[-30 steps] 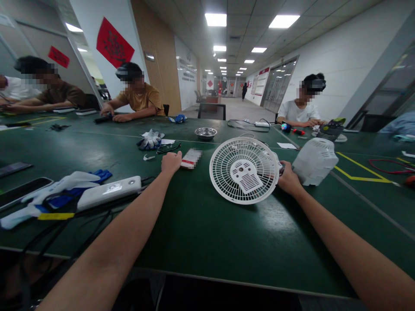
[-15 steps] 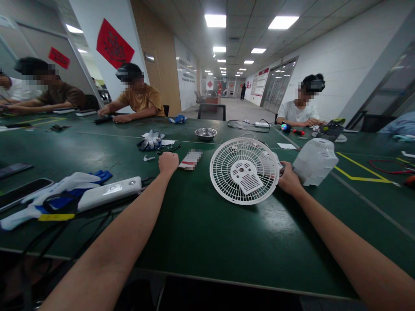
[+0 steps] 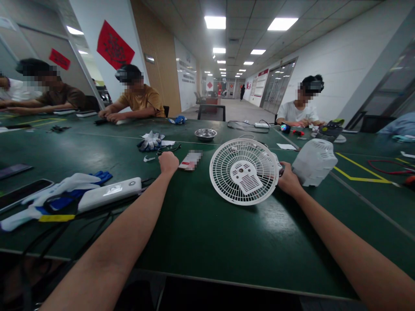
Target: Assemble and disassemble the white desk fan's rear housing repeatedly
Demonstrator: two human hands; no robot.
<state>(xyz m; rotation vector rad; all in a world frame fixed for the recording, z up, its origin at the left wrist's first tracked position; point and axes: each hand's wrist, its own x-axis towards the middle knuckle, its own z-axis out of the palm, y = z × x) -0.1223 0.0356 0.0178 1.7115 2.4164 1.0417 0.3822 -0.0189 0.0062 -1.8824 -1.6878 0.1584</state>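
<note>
A white fan [image 3: 244, 172] with a round slatted grille stands tilted in front of me, its grille towards me. My right hand [image 3: 289, 179] is closed on the white part behind the grille at its right side; the fingertips are partly hidden. To the left, my left hand [image 3: 169, 163] is curled into a fist low over the table. Its fingers face away, so whatever may be in them is hidden. A white and red printed card [image 3: 190, 160] lies just right of that fist. Behind the fist is a thin black cable [image 3: 168, 148].
A translucent white plastic housing [image 3: 315, 162] stands right of my right hand. Further back is a metal bowl [image 3: 205, 134]. Grey gloves [image 3: 151, 141], a white power bank-like box [image 3: 110, 194] and blue-white gloves [image 3: 69, 190] lie leftward. Several people sit around the green table [image 3: 201, 242].
My left hand has shifted slightly left, away from the printed card, and then stayed still. My right hand and the fan have kept their place.
</note>
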